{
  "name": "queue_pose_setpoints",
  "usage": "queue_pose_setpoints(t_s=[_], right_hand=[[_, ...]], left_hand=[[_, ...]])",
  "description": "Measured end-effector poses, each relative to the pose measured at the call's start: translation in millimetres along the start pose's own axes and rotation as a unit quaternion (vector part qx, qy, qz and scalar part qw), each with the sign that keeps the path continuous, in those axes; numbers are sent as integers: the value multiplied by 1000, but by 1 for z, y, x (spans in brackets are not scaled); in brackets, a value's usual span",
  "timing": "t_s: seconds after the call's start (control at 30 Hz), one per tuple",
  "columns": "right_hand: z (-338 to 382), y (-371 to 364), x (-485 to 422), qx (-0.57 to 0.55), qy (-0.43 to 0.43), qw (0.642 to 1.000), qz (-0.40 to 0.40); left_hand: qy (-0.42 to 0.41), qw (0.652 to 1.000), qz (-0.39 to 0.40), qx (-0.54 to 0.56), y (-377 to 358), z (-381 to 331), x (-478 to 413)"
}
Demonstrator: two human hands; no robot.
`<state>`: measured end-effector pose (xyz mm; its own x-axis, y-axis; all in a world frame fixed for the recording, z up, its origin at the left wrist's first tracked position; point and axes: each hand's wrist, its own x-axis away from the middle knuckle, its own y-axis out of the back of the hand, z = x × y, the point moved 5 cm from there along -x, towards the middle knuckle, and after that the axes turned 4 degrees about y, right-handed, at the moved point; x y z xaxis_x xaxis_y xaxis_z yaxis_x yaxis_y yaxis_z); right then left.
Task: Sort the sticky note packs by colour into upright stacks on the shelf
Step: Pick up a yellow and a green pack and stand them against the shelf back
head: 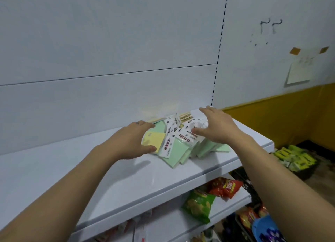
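A loose heap of sticky note packs (179, 142) lies flat on the white shelf (90, 178), mostly green ones with white header cards, one yellow pack (156, 139) on the left and some yellow packs (184, 116) at the back. My left hand (126, 142) rests at the heap's left side, fingers spread around the yellow pack and touching it. Hovering over the heap's right side is my right hand (215, 127), its fingers apart and nothing gripped. No pack stands upright.
The shelf's back panel rises right behind the heap. A lower shelf holds snack bags, green (198, 205) and red (224, 186). To the right, a yellow-and-white wall, a box of green packets (293, 158) on the floor and a blue item (268, 229).
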<state>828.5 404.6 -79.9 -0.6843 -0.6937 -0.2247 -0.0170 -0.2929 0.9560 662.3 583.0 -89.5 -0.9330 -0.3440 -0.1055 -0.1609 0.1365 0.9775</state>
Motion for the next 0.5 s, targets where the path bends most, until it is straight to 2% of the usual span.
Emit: queue_pose_setpoints(t_s=[0.3,0.5], right_hand=[[-12,-22,-37,-7,-5,1000,3],[-10,-30,-31,-7,-33,999,-6]], left_hand=[[-21,999,50,5,-29,15,-45],[-45,995,80,-32,-49,20,-65]])
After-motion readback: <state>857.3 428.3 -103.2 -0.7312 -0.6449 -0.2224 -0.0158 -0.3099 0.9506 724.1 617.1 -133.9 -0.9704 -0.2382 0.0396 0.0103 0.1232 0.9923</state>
